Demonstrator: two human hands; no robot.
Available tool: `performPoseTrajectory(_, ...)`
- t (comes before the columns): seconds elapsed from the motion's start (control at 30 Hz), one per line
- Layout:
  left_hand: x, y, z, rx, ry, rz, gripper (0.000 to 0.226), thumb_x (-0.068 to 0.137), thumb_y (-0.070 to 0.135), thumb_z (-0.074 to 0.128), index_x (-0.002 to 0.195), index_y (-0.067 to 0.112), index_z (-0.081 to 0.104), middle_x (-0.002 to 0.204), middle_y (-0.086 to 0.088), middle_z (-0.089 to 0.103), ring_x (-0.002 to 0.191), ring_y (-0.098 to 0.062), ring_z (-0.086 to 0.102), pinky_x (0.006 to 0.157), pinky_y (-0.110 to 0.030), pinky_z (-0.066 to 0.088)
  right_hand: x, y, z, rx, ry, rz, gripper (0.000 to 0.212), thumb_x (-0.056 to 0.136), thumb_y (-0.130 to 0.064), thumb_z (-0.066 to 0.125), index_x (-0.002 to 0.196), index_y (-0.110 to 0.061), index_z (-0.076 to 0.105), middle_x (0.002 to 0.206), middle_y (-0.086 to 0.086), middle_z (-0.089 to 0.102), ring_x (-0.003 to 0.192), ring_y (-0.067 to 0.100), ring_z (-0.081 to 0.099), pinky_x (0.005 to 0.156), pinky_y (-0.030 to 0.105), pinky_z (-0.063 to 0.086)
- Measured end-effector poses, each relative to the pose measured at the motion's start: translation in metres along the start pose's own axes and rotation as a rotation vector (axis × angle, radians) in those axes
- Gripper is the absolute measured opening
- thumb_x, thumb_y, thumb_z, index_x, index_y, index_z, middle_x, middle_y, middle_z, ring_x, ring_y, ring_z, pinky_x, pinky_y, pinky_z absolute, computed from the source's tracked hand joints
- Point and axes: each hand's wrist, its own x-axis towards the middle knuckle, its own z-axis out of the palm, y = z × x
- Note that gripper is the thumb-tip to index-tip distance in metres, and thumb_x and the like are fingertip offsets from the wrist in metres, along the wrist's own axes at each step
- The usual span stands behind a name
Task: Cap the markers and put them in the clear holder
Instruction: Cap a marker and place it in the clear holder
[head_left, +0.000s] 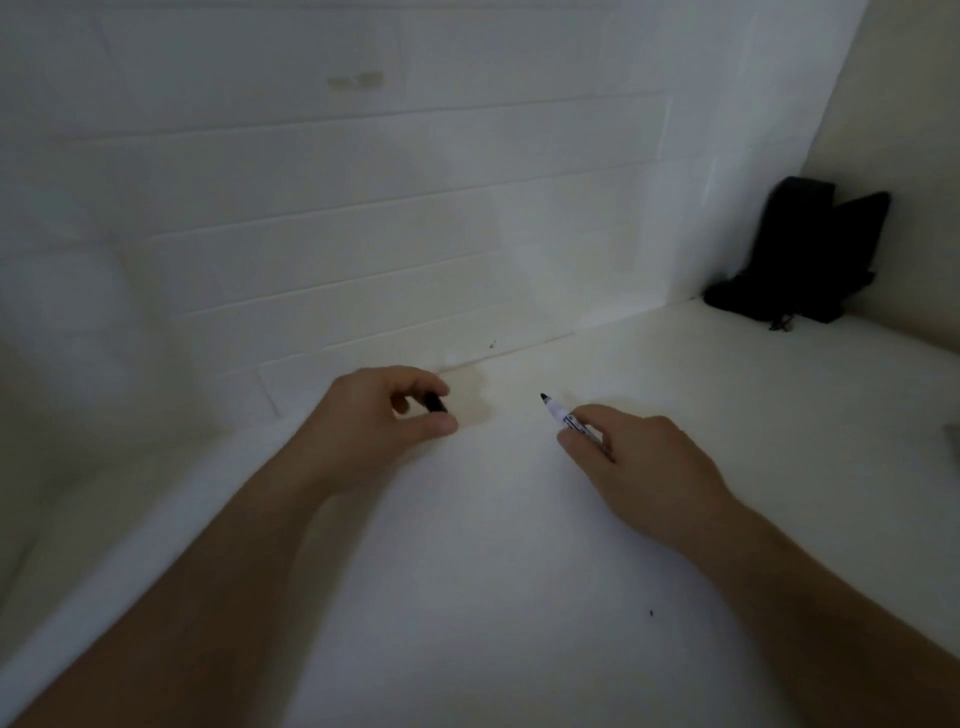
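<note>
Left of the marker (569, 420), the left hand (379, 410) pinches a black cap (435, 402) between thumb and curled fingers; the right hand (644, 467) pinches the marker's barrel, bare tip toward the cap.

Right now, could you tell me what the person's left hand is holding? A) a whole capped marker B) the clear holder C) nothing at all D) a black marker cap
D: the left hand pinches a small black cap between its fingers, while the right hand holds the uncapped marker with its dark tip bare and pointed toward the cap.
</note>
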Motion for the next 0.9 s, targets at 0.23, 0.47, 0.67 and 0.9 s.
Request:
performPoseTrajectory(0.23, 0.021, 0.049, 0.049, -0.747, -0.126, -0.128, 0.028, 0.096, 0.001, 0.060, 0.117, 0.018, 0.068, 0.109, -0.007, 0.075, 0.087, -0.018, 0.072, 0.078, -0.028, 0.059, 0.007, 0.033, -0.009, 0.086, 0.113, -0.001, 0.031, 0.104, -0.044, 0.041, 0.083, -0.025, 0.053, 0.067, -0.002, 0.055, 0.065, 0.017, 0.054, 0.062, 0.040, 0.046)
performPoseTrajectory(0.47, 0.029, 0.053, 0.101, -0.880, -0.081, -0.211, 0.040, 0.093, -0.017, 0.052, 0.120, 0.009, 0.064, 0.115, -0.013, 0.070, 0.099, -0.019, 0.074, 0.089, -0.024, 0.057, 0.017, 0.055, -0.003, 0.206, 0.171, 0.036, 0.021, 0.101, -0.036, 0.047, 0.083, -0.027, 0.053, 0.078, -0.003, 0.054, 0.074, 0.019, 0.052, 0.071, 0.044, 0.049)
performPoseTrajectory(0.67, 0.027, 0.056, 0.103, -0.773, -0.075, -0.202, 0.032, 0.099, -0.010, 0.046, 0.117, 0.006, 0.067, 0.114, -0.015, 0.071, 0.095, -0.013, 0.075, 0.079, -0.016, 0.056, 0.022, 0.053, 0.001, 0.257, 0.223, 0.036, 0.047, 0.095, -0.069, 0.040, 0.087, -0.028, 0.062, 0.080, -0.003, 0.062, 0.079, 0.014, 0.057, 0.076, 0.043, 0.053)
performPoseTrajectory(0.9, 0.025, 0.047, 0.104, -0.636, -0.095, -0.120, 0.034, 0.098, -0.005, 0.049, 0.105, 0.018, 0.072, 0.098, -0.001, 0.079, 0.099, -0.017, 0.073, 0.089, -0.022, 0.055, 0.015, 0.047, 0.001, 0.342, 0.266, -0.058, 0.019, 0.089, -0.049, 0.065, 0.103, -0.040, 0.073, 0.095, -0.011, 0.063, 0.094, 0.013, 0.059, 0.087, 0.035, 0.050)
